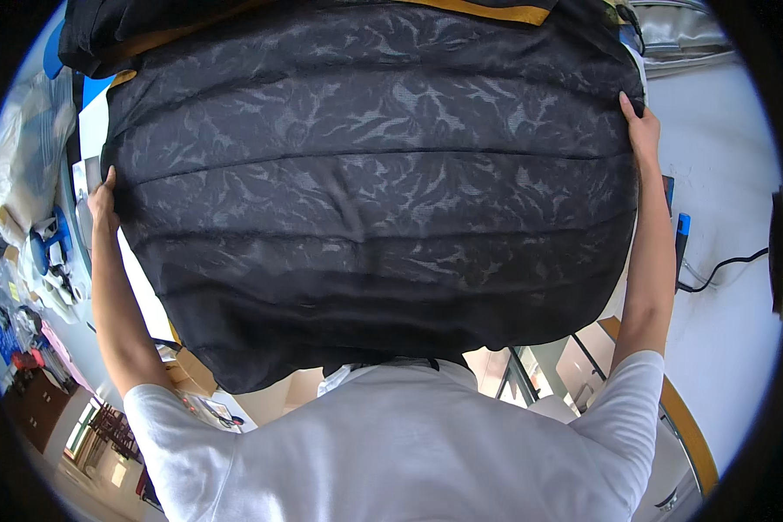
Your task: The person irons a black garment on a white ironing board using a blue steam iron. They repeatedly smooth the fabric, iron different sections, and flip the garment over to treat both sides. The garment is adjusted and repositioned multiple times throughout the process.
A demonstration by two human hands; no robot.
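A wide sheet of black fabric [378, 189] with a sheer leafy pattern hangs spread out in front of me. Several crosswise folds run over it, and its lower edge droops near my white shirt. My left hand [103, 199] grips its left edge, thumb on the near face. On the opposite edge, and a little higher, my right hand [643, 130] pinches the cloth with the thumb showing. The fingers of both hands are mostly hidden behind the fabric. A gold-coloured band [489, 9] lies along dark cloth at the top.
White table surface [724, 150] extends on the right, with a blue-capped marker-like object [683, 225] and a black cable [731, 261]. Silvery fabric [682, 39] lies at the upper right. Plastic bags [26, 150], an open cardboard box [196, 372] and scissors [231, 421] are on the left.
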